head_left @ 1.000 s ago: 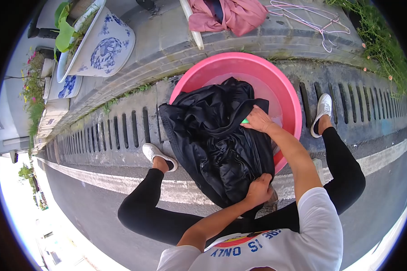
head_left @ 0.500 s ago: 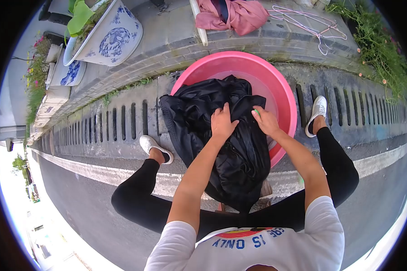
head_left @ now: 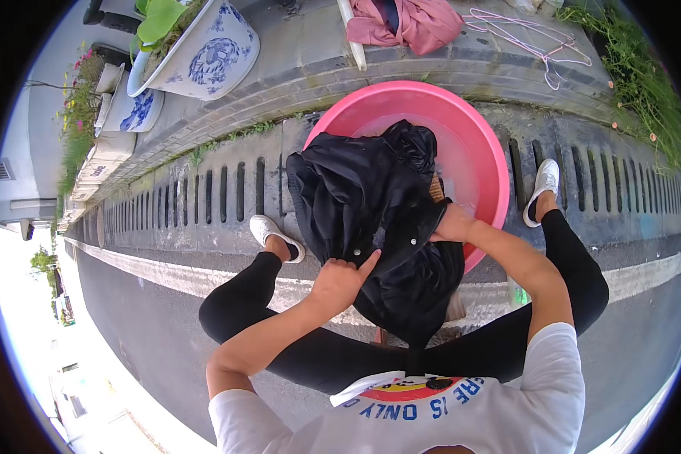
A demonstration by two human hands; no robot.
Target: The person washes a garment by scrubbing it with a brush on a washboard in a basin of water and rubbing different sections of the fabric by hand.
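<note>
A wet black jacket with small metal snap buttons lies draped over the near left side of a pink basin and hangs down between my knees. My left hand grips the jacket's edge beside one snap, thumb stretched along the cloth. On the other side, my right hand has its fingers closed on another part of the same edge, close to the basin's right wall. Part of a brown ribbed board shows from under the jacket. Cloudy water sits in the basin.
Beyond the basin runs a low brick kerb with a pink cloth and wire hangers on it. Blue-and-white planters stand at upper left. A slotted drain passes beneath. My white shoes flank the basin.
Both hands have moved toward my body and apart, drawing up the jacket's snap edge. The ribbed board has come into sight. A small green item at my right fingers no longer shows there.
</note>
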